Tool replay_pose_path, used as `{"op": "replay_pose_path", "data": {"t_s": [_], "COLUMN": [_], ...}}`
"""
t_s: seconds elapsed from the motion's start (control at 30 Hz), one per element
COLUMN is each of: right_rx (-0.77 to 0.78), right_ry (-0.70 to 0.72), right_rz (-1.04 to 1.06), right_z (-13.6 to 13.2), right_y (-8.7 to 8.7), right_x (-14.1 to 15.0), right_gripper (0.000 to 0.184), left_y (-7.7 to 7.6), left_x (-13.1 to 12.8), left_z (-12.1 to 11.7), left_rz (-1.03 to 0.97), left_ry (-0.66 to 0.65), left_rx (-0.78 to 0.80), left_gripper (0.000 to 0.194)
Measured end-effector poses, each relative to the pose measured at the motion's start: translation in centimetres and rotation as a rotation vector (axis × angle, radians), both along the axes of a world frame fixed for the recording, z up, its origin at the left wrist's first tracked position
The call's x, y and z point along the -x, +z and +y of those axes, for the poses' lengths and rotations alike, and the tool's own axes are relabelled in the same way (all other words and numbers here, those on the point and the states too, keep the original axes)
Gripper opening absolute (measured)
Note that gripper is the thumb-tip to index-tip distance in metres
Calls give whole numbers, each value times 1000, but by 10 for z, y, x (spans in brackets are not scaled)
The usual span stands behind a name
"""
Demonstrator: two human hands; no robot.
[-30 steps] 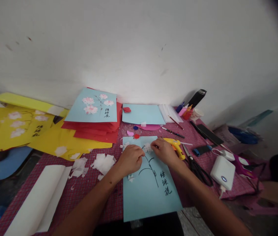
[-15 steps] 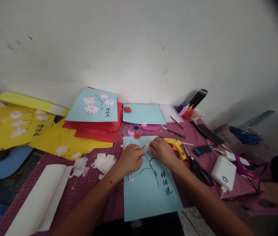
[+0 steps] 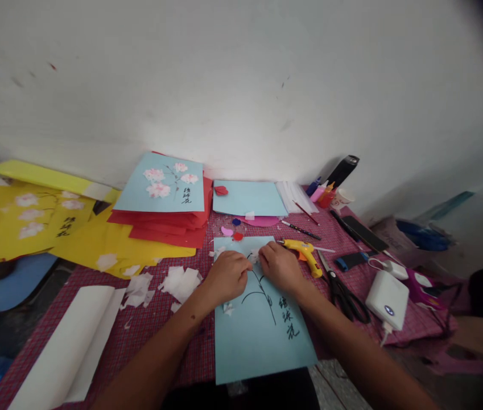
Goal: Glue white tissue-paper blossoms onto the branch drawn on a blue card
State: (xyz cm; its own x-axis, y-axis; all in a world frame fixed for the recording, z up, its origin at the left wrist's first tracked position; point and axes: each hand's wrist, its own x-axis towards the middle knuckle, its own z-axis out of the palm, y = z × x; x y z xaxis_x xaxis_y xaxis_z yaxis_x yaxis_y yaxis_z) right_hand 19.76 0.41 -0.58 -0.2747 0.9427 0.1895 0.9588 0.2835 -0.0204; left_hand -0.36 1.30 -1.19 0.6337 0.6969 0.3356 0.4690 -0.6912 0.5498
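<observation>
Nearest me, the pale blue sheet [image 3: 262,353] lies flat on the checked tablecloth [image 3: 181,341], its near edge reaching past the cloth. Black brushed characters sit on its right side; a thin dark branch climbs its middle. A small white tuft [image 3: 227,309] is at the left edge. Farther up, my left hand [image 3: 229,276] is over the sheet, thumb and forefinger pressed together; can't tell if anything's between them. My right hand [image 3: 281,266] has its fingers bent down beside a crumpled white blossom [image 3: 254,256]; can't tell whether they pinch it. Another white piece [image 3: 219,252] shows at the top left corner. Versus the first frame: right hand is slightly closer to the left, uncovering the tip of the yellow glue gun [image 3: 305,250]; left hand and sheet look about the same. Beyond, a finished-looking flower card [image 3: 139,196] tops the red stack [image 3: 177,230].
</observation>
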Motion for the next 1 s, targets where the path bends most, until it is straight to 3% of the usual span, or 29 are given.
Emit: {"op": "replay_pose_path", "data": {"t_s": [0.3, 0.53, 0.7, 0.87, 1.0], "right_rx": [29, 67, -58, -80, -80], "right_ry": [10, 14, -20, -181, -277], "right_rz": [36, 223, 510, 736, 836], "right_z": [-4, -5, -50, -114, -133], "right_y": [-1, 8, 19, -9, -35], "right_x": [-1, -8, -32, -59, -69], "right_gripper": [21, 26, 25, 16, 19], "left_y": [-2, 1, -2, -6, -7], "left_x": [0, 1, 2, 2, 2], "left_z": [0, -1, 0, 0, 1], "left_rz": [24, 30, 21, 30, 59], "left_ry": [2, -2, 6, 15, 32], "left_rx": [-14, -19, -25, -57, -119], "left_gripper": [23, 22, 22, 23, 23]}}
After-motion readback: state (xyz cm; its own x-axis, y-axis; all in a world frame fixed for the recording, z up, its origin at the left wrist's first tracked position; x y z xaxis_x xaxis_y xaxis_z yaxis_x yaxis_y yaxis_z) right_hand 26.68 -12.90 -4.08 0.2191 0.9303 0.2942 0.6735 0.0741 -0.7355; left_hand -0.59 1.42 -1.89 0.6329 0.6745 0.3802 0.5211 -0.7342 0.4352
